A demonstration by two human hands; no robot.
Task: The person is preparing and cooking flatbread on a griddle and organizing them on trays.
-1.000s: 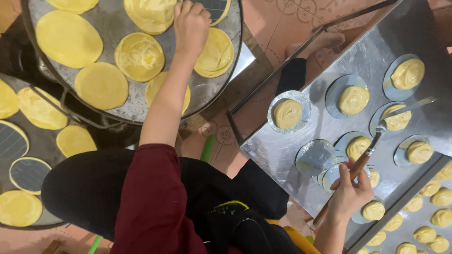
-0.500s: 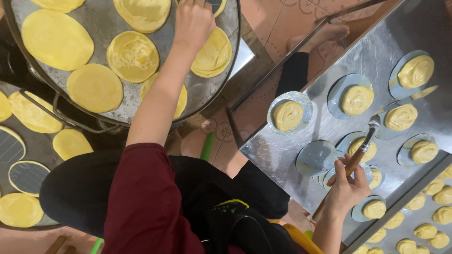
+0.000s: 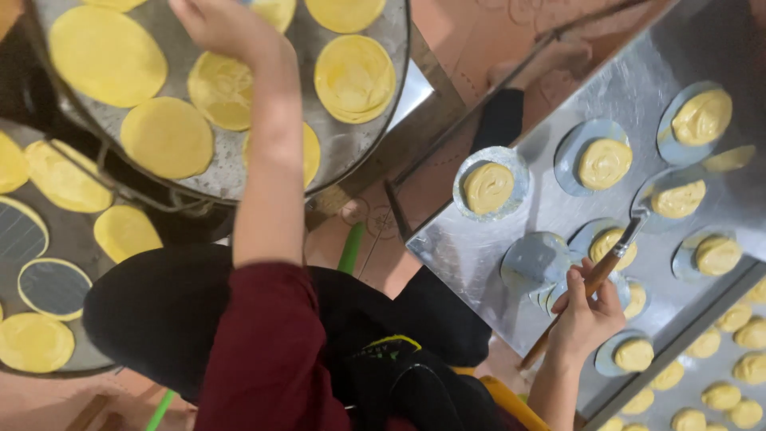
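Right hand [image 3: 586, 307] gripping spatula [image 3: 618, 255]; left hand [image 3: 219, 28] on griddle [image 3: 335, 136]

Wooden-handled spatula [image 3: 613, 254] tilted over metal tray, blade beside a dough round [image 3: 678, 198].

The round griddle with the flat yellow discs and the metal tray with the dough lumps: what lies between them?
In the head view, reddish tiled floor, a dark metal frame and a green stick lie between the round griddle and the metal tray.

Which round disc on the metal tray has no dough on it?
The bare disc just left of the spatula handle, above the right hand. The other discs each carry a yellow dough lump, like the far-left one.
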